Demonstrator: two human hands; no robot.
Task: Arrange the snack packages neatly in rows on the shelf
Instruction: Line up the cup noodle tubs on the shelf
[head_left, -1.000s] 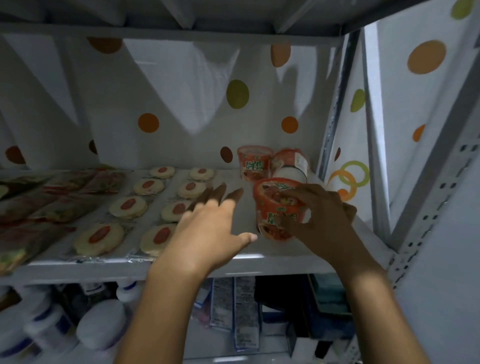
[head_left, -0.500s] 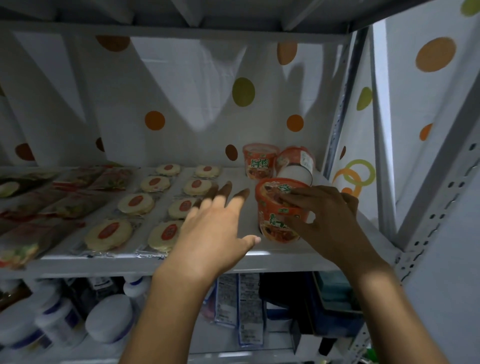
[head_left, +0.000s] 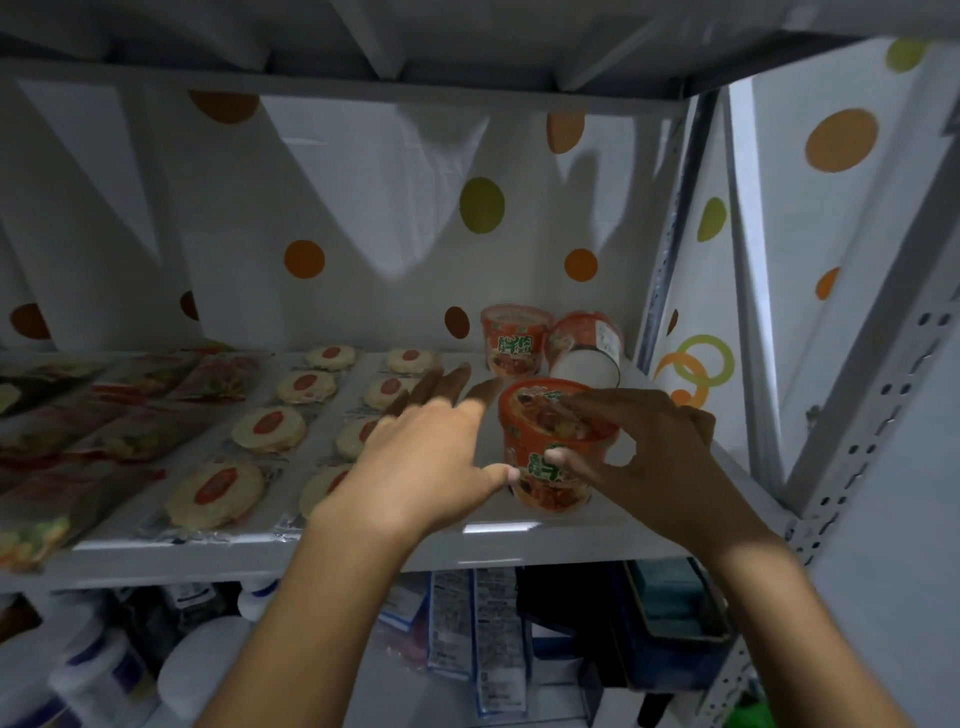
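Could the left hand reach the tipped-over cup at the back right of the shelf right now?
Probably not directly. The front cup, gripped by the right hand, sits between the left hand and the tipped cup, and the upright back cup flanks it.

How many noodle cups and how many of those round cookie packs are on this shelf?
Noodle cups: 3, counting the front cup that the right hand holds
Round cookie packs: 8
Total: 11
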